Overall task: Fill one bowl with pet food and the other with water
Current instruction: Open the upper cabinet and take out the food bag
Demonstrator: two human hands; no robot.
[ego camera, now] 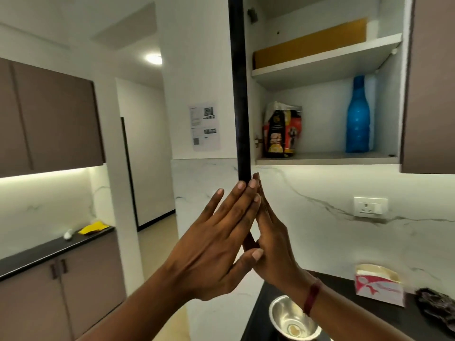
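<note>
Left hand (221,232) and right hand (273,244) are raised palm to palm close to the camera, fingers straight and holding nothing. Their fingertips meet at the bottom end of the open cabinet door (240,94), which is seen edge-on as a dark upright strip.

Right of the cabinet door, on the lower shelf (327,159), the pet food bag (282,130) stands upright just beside the door's hinge side. The blue bottle (358,116), also upright and capped, stands well further right on the same shelf. Both lie above the hands and to the right, so the right hand, on the cabinet side of the door, looks the nearer one for a reach up to the bag. The left hand is on the far side of the door.

Below the cabinet door and to the right, one steel bowl (293,318) sits on the dark table (344,289), partly behind the right wrist. A second bowl is not in view.

The bag's print shows what looks like a dog, but its lettering is too blurred to read. The paper sheets (204,126) on the wall left of the cabinet door are too small to read
</note>
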